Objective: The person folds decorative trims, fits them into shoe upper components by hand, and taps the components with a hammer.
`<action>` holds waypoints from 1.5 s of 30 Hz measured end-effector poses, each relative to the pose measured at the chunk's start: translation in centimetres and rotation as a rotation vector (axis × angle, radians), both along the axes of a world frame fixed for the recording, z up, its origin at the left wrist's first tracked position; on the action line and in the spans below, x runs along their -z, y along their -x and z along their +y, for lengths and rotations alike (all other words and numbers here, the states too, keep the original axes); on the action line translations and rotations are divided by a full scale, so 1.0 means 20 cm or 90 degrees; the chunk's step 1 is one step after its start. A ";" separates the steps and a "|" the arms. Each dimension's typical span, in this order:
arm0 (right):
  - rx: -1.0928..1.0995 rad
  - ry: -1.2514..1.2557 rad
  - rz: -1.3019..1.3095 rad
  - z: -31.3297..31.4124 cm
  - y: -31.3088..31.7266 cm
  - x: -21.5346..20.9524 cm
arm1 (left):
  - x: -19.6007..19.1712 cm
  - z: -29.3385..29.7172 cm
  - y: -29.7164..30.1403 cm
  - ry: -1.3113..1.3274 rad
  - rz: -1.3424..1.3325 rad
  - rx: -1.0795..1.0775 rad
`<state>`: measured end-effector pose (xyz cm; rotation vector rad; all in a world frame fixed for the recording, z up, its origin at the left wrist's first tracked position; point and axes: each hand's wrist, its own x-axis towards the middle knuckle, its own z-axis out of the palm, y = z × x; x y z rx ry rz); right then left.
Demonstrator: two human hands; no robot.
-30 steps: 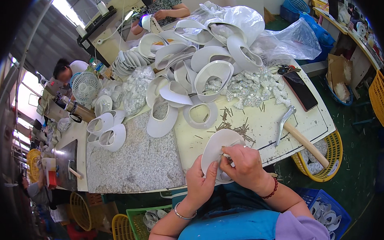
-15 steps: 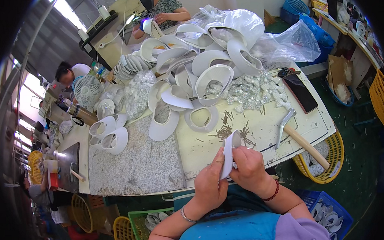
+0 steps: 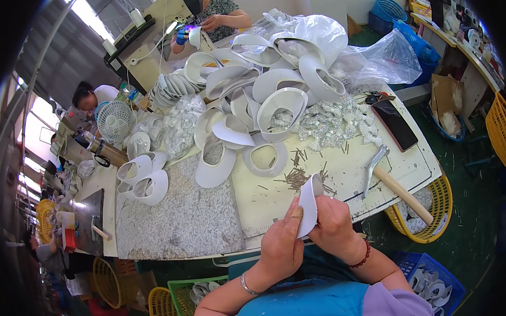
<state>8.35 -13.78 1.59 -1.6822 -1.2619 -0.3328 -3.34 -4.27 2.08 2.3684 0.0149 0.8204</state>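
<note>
Both my hands hold one white curved shoe-upper piece (image 3: 309,204) on edge, just above the near rim of the worktable. My left hand (image 3: 281,245) grips its lower left side, with a plaster on one finger. My right hand (image 3: 334,228) grips its right side. A scatter of small nails (image 3: 298,176) lies on the cream tabletop (image 3: 342,166) just beyond the piece. A hammer (image 3: 394,184) with a wooden handle lies to the right of my hands.
A heap of white shoe uppers (image 3: 260,97) and clear plastic bags (image 3: 346,50) fills the far half of the table. A dark phone (image 3: 395,125) lies at the right. A grey stone slab (image 3: 178,216) sits left. Baskets stand below. Other people work at the far end and left.
The white piece was lying flat between my hands; I have turned it up on edge and raised it slightly. My head view has shifted a little closer.
</note>
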 end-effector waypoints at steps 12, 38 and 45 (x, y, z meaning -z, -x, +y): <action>0.053 -0.003 -0.041 0.01 0.02 -0.07 | 0.02 -0.03 0.02 0.101 0.027 -0.024; -0.096 0.028 0.062 -0.07 -0.03 -0.06 | -0.01 0.00 0.00 0.269 -0.007 -0.051; -0.052 -0.018 -0.026 -0.06 -0.04 -0.05 | -0.03 -0.01 0.00 0.317 0.009 -0.034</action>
